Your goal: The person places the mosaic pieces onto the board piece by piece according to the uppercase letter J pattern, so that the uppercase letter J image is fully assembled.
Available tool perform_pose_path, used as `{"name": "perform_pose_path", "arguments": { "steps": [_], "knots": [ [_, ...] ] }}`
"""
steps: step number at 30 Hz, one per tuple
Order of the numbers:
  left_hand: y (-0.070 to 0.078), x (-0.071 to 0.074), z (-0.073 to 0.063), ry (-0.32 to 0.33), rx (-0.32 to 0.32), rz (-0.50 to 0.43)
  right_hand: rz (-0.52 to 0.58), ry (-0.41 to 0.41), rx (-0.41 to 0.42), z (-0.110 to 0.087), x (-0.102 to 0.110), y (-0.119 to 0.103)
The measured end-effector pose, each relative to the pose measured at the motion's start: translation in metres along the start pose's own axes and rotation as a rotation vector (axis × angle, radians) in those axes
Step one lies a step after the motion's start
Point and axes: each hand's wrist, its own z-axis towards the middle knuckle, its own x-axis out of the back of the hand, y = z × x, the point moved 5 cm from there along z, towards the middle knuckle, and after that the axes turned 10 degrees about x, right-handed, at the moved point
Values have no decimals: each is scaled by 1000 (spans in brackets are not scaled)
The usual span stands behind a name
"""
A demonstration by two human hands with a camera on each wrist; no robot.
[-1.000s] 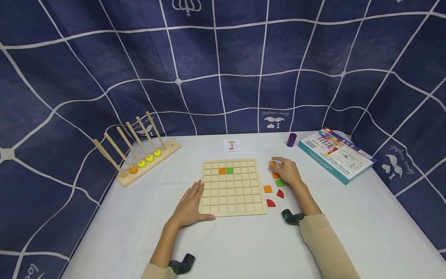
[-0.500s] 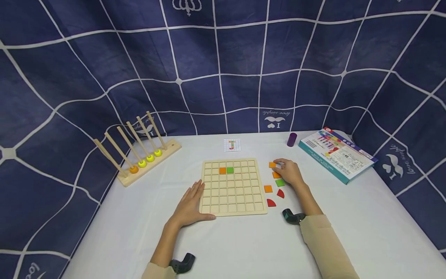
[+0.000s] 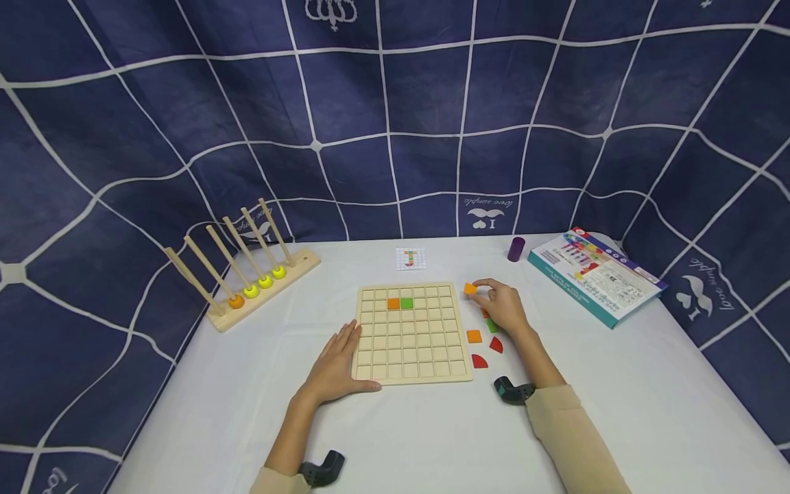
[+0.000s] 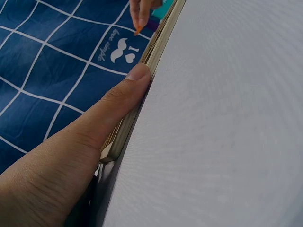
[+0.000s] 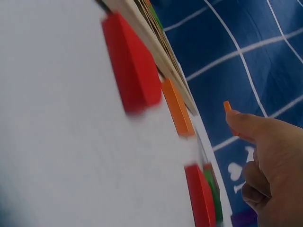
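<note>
Orange tile (image 3: 470,289) is pinched in the right hand (image 3: 503,307); the left hand (image 3: 335,363), fingers outstretched, touches the board (image 3: 409,342). The curtain (image 3: 426,161) reads "love simple"; the card (image 3: 411,259) shows "J".

High head view — close wrist views — shared board (image 3: 412,336)

You wear plain beige sleeves, the left sleeve (image 3: 280,481) near seven o'clock in the head view, the right sleeve (image 3: 577,439) between four and five. Both end short of the wrist, so your left hand (image 3: 333,360) and right hand (image 3: 505,307) are bare. Your left camera (image 3: 324,469), toward three o'clock from its sleeve, is black and elbow-shaped; the right camera (image 3: 512,391), toward nine, is black with a small teal patch.
</note>
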Motion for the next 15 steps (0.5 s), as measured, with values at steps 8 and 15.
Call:
{"name": "perform_pose_path", "arguments": {
  "steps": [8,15],
  "knots": [
    [0,1,-1,19,-17,3,24,-78,76,6,-31,-36],
    [0,0,0,14,-17,5,63,-136,103,12,-59,-55]
  ]
}}
